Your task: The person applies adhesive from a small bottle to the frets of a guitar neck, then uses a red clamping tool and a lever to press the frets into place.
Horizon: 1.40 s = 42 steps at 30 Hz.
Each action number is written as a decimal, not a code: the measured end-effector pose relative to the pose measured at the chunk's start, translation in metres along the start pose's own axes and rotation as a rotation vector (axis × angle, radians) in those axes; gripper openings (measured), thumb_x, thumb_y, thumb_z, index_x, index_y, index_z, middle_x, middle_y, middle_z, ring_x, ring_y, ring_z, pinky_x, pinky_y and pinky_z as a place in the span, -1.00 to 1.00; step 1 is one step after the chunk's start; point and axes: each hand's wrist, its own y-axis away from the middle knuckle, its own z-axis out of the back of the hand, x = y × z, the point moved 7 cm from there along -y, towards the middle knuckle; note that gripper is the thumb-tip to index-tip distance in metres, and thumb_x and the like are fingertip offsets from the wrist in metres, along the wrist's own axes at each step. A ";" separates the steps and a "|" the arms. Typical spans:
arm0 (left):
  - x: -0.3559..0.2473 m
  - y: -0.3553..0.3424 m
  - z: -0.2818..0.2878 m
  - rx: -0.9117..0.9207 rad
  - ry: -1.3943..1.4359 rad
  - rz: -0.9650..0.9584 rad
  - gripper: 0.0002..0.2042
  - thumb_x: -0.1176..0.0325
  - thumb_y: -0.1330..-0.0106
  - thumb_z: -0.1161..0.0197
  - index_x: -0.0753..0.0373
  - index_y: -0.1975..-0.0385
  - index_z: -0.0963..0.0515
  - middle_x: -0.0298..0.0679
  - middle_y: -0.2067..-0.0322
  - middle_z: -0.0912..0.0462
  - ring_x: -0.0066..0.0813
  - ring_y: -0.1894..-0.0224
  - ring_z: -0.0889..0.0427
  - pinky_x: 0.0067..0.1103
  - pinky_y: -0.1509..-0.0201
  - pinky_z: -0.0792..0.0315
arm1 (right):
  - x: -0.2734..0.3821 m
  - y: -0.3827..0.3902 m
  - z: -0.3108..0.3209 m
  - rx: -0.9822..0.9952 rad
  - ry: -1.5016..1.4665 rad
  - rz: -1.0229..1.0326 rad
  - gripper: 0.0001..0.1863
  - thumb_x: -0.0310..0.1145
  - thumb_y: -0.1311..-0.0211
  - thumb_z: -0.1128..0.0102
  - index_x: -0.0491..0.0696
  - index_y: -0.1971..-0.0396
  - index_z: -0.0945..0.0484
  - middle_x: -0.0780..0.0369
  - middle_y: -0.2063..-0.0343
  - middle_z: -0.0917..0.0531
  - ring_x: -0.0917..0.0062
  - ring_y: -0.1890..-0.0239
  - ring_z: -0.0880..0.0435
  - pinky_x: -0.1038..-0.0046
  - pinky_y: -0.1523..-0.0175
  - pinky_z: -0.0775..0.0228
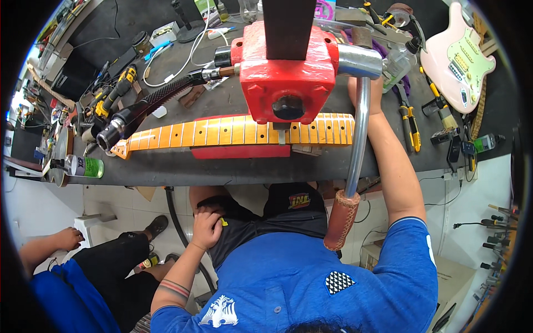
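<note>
Guitar neck (233, 131) appears light, stiff, slick-finished; best held by its long edges. Left hand (207, 225) rests relaxed, empty; right hand (371, 94) partly hidden, grip cannot be determined.

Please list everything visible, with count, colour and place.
Press: one, red, centre
Guitar neck: one, amber, beneath press
Support: seemingly one, red, beneath neck
Lever: one, silver and brown, beside press
Guitar body: one, pink, upper right
Drill: one, yellow, left
Pliers: at least one, yellow, right
Bottles: several, green or clear, both sides
Small tools: many, mixed colours, both sides
Table: one, dark, underneath
Other person: one, blue and black, lower left
Left hand: one, bare, on shorts
Right hand: one, mostly hidden, beside lever
</note>
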 end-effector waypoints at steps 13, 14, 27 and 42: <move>-0.005 -0.008 0.000 -0.003 0.020 -0.009 -0.74 0.38 -0.27 -0.30 0.17 0.05 -0.73 -0.18 -0.04 -0.71 -0.04 -0.16 -0.57 -0.18 -0.37 -0.35 | -0.037 0.019 -0.035 0.352 0.069 -0.075 -0.62 -0.05 -0.44 -0.21 -0.05 0.10 -0.76 -0.08 0.16 -0.81 -0.16 0.06 -0.78 -0.09 -0.05 -0.58; -0.008 -0.009 0.000 0.016 0.022 -0.017 -0.73 0.38 -0.27 -0.30 0.17 0.05 -0.72 -0.18 -0.04 -0.71 -0.04 -0.16 -0.57 -0.18 -0.37 -0.34 | -0.038 0.018 -0.035 0.337 0.017 -0.085 -0.62 -0.05 -0.44 -0.22 -0.06 0.10 -0.76 -0.09 0.16 -0.81 -0.16 0.07 -0.78 -0.07 -0.04 -0.59; -0.012 0.001 0.005 -0.019 0.003 -0.008 -0.74 0.39 -0.26 -0.32 0.18 0.06 -0.72 -0.18 0.14 -0.67 -0.05 0.03 -0.57 -0.21 -0.16 -0.37 | -0.025 0.018 -0.014 0.270 0.048 -0.019 -0.74 -0.23 -0.52 -0.23 -0.12 0.13 -0.74 -0.06 0.29 -0.79 -0.10 0.17 -0.78 0.04 0.08 -0.57; -0.014 -0.001 0.005 -0.019 0.006 0.004 -0.74 0.43 -0.24 -0.31 0.17 0.06 -0.72 -0.22 0.06 -0.71 -0.10 -0.03 -0.59 -0.26 -0.19 -0.37 | -0.022 0.017 -0.018 0.193 0.101 0.066 -0.73 -0.26 -0.55 -0.22 -0.17 0.14 -0.75 -0.11 0.24 -0.79 -0.14 0.11 -0.78 0.00 0.04 -0.59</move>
